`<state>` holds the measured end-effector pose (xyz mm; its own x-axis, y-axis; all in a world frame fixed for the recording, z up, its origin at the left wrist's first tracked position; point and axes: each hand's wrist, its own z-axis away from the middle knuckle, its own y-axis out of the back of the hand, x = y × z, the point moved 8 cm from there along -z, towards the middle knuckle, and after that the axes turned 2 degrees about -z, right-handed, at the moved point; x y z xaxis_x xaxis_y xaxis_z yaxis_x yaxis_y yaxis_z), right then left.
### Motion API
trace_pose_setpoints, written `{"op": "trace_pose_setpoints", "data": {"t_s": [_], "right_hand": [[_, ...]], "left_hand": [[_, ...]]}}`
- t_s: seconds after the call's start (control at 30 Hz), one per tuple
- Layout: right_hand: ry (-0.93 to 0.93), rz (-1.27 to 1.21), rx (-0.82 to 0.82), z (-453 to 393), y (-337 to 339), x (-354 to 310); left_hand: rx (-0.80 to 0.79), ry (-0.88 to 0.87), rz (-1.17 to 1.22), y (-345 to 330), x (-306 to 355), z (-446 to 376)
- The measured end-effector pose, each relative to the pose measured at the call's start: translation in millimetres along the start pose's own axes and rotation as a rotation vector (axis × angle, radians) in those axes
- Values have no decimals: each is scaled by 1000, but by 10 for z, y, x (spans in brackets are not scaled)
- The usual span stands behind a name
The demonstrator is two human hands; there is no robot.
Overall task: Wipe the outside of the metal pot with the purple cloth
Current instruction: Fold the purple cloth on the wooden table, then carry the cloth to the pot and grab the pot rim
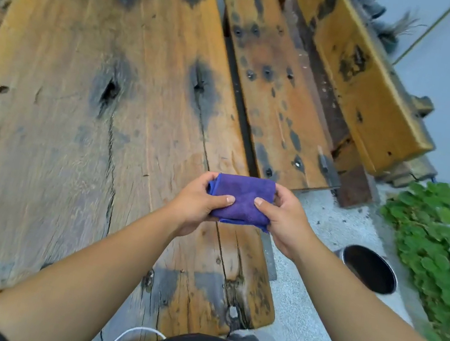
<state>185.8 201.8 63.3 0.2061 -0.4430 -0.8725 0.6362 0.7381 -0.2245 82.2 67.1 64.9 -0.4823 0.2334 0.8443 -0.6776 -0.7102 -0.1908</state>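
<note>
A folded purple cloth (241,198) is held between both hands above the right edge of a wooden table. My left hand (197,200) grips its left side, thumb on top. On the cloth's right side sits my right hand (285,215), thumb pressed on the fabric. The metal pot (368,269) stands upright on the concrete ground to the lower right, its dark inside facing up, well apart from both hands.
The weathered wooden table (77,114) fills the left and centre. A wooden bench (280,90) with a backrest runs along its right. Green leafy plants (447,233) grow at the right, just beyond the pot. A white cord (128,336) hangs near my body.
</note>
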Motion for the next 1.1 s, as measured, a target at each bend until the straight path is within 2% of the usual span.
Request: {"op": "trace_pose_setpoints", "data": {"t_s": [0.2,0.37,0.43,0.6,0.73,0.93,1.1], "right_hand": [[54,-62,221,871,489,220],[80,-289,491,1662,975,582],[77,-413,542,1938,1112,715],[107,-449,488,2489,1448,905],[91,-445,590,2664,1900,1014],[72,-482,658,2683,2766,964],[26,-524,591,2580,3541,850]], "left_hand": [[-158,61,-44,-537,-313,326],[-334,120,-160,-1178,-633,639],[-399,133,-196,-1434,-743,761],[-504,186,-272,-1997,-1058,1010],[-525,203,-334,-2404,-1265,1003],[-525,229,-368,-3239,-1495,739],[-526,212,-405,-4045,-1558,439]]}}
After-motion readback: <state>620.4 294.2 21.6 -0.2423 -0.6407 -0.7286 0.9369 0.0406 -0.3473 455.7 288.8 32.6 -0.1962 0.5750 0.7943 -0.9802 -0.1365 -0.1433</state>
